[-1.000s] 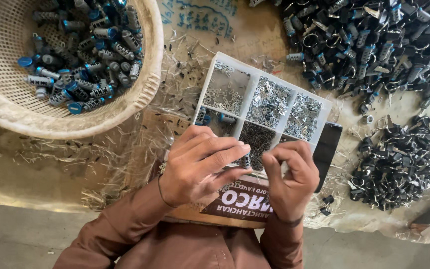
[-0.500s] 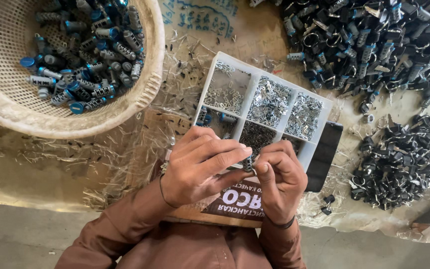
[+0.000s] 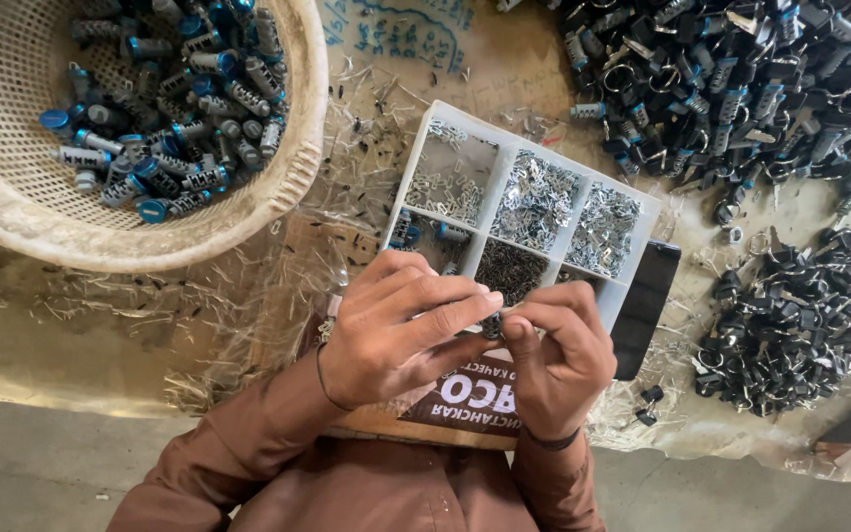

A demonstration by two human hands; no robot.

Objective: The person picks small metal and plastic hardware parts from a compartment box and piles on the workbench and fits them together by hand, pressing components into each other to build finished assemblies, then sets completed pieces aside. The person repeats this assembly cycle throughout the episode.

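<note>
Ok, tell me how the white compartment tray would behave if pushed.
The white compartment tray looks like stiff plastic, so it would probably slide as one piece. Its loose small metal parts would likely shift or spill if it tilted. The load probably makes it heavy for its size.

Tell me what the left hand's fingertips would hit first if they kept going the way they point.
Probably the right hand: the left hand has its fingers aimed across at it, and both already meet around a small dark part. Depth is hard to judge from above.
</note>
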